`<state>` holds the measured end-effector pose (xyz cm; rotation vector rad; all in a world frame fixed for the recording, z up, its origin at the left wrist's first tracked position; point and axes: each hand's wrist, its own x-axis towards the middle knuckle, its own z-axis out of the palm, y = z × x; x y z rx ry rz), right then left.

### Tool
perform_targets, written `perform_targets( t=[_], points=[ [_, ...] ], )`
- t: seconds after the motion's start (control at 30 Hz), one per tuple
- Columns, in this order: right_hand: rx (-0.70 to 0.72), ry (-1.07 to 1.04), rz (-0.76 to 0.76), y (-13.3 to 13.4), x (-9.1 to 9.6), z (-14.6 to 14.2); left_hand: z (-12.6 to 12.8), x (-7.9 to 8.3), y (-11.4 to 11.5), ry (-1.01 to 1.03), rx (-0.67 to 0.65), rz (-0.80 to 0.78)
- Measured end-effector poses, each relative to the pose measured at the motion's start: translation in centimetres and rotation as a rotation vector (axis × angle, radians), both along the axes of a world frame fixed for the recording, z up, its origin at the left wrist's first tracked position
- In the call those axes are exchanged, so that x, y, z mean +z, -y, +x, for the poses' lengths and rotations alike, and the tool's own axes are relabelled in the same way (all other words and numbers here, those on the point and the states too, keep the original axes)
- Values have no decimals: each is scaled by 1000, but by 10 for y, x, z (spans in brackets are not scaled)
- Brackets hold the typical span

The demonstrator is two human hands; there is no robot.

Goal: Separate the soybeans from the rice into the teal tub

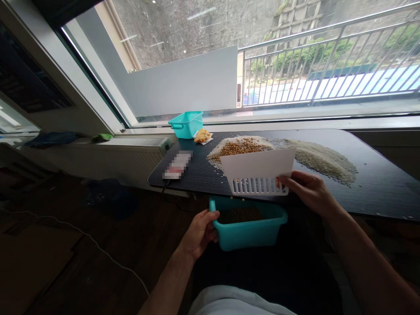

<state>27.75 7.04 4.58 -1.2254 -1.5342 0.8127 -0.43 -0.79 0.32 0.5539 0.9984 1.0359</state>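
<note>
My left hand grips the left rim of a teal plastic bin, just below the table's front edge. Brown beans or grains lie in the bottom of that bin. My right hand pinches a white slotted plastic scraper by its lower right corner, above the bin and the table edge. Behind the scraper is a pile of golden beans mixed with white grains, partly hidden by it. A couple of beans sit at the table edge over the bin. To the right spreads a heap of pale rice-like grains.
On the dark table, a second teal basket stands at the back left beside yellowish food on a wrapper. A blurred-out phone-like object with a cable lies at the left. Behind are a window and a radiator.
</note>
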Motion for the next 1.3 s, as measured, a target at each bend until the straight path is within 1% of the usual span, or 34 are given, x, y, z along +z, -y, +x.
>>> perform_targets(
  t=[0.03, 0.13, 0.2, 0.43, 0.77, 1.03, 1.3],
  points=[
    [-22, -6, 18, 0, 1, 0, 0, 0, 0, -1, 0, -2],
    [-145, -29, 77, 1, 3, -1, 1, 0, 0, -1, 1, -3],
    [-186, -43, 86, 1, 3, -2, 0, 0, 0, -1, 2, -1],
    [-172, -34, 58, -2, 1, -2, -2, -4, -1, 7, -14, 4],
    [-150, -24, 35, -2, 1, -3, 0, -1, -1, 4, -3, -7],
    [-131, 24, 44, -6, -6, -1, 0, -4, -1, 14, -3, -5],
    [-143, 9, 49, -1, 3, -6, -2, -7, -2, 20, -17, 9]
  ],
)
